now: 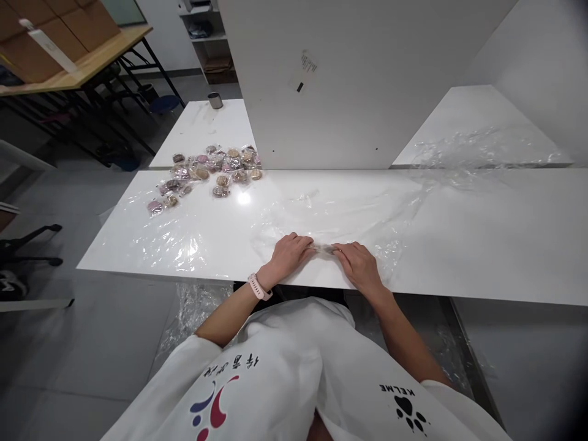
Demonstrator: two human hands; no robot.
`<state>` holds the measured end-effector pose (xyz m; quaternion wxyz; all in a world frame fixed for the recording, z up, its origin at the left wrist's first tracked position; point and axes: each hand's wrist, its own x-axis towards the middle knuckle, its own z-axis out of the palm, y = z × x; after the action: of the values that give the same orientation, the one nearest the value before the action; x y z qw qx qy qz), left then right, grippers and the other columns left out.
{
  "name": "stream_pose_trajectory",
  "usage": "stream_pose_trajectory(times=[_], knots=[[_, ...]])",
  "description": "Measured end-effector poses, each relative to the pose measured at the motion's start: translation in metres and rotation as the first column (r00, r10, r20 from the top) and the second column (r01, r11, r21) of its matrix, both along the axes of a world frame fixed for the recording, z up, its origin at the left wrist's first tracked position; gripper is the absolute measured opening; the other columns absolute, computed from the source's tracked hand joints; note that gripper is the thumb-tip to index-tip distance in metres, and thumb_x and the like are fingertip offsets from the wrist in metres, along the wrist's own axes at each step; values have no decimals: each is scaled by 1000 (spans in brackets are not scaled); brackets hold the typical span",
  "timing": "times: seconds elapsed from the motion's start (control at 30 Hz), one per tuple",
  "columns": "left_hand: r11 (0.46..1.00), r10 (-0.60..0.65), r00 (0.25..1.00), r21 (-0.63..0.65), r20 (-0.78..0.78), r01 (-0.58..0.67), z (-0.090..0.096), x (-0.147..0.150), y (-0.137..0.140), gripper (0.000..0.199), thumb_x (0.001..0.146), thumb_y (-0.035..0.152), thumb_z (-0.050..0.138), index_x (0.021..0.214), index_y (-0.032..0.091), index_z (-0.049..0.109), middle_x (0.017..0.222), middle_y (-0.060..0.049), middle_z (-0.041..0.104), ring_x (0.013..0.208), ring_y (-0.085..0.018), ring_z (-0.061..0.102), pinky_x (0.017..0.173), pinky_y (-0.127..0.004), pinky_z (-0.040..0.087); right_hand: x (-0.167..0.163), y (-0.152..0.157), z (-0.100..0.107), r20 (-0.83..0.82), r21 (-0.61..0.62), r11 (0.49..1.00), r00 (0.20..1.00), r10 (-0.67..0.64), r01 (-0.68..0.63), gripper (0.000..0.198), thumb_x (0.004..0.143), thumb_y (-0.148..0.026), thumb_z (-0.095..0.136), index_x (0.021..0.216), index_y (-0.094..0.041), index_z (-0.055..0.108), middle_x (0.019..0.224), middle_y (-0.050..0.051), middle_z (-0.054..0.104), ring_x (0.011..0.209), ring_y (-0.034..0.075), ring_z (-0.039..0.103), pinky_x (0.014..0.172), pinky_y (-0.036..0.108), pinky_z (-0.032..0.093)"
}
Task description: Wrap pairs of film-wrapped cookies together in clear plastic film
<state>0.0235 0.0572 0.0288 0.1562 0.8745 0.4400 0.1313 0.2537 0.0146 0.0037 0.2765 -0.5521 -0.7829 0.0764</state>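
Our left hand (288,252) and right hand (357,263) pinching a small clear packet (324,248) between us, near table (482,245) edge, wrapped snacks (206,174) far left

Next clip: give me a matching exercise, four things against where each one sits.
Things:
1. wrapped snacks
2. metal cup
3. wristwatch
4. clear film

Places:
A. spread across the white table, under both hands
B. left wrist
C. far left side table
D. piled at the table's far left

Pairs: 1-D, 2-C, 3-B, 4-A. The left hand and right hand pinch the film between them.
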Motion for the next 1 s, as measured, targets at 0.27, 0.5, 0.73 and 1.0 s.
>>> stream_pose_trajectory(times=[0.27, 0.5, 0.73, 1.0], knots=[[940, 214, 965, -235, -153, -245, 25, 0, 33, 50, 89, 63, 57, 108, 17, 60, 75, -8, 66, 71, -26, 64, 69, -35, 44, -9, 18, 3, 10, -186, 949, 966, -257, 254, 32, 99, -45, 47, 101, -24, 71, 82, 3, 75, 70, 20, 67, 57, 28, 36], [820, 557, 828, -120, -60, -560, 11, -29, 88, 56, 88, 53, 61, 133, 20, 52, 123, -19, 58, 89, -33, 67, 83, -47, 49, -14, 10, -6, -64, -63, 964, 963, -263, 260, 33, 101, -38, 43, 96, -22, 71, 95, 5, 74, 81, 18, 68, 64, 28, 42], [772, 635, 771, -82, 54, -630, 29, -53, 107, 12, 90, 27, 56, 96, 22, 64, 101, -13, 67, 110, -34, 57, 96, -51, 44, -11, 15, -11, -93, -107, 958, 956, -277, 267, 32, 99, -39, 46, 91, -23, 72, 92, 4, 75, 81, 19, 67, 64, 28, 41], [984, -167, 955, -15, 246, 176, 5, 10, 5, 27, 92, 24, 60, 120, 25, 59, 131, -9, 63, 126, -27, 52, 105, -48, 40, -15, 10, 2, 8, 53, 957, 958, -285, 285, 27, 100, -35, 49, 105, -22, 72, 107, 9, 73, 96, 24, 64, 79, 35, 43]])
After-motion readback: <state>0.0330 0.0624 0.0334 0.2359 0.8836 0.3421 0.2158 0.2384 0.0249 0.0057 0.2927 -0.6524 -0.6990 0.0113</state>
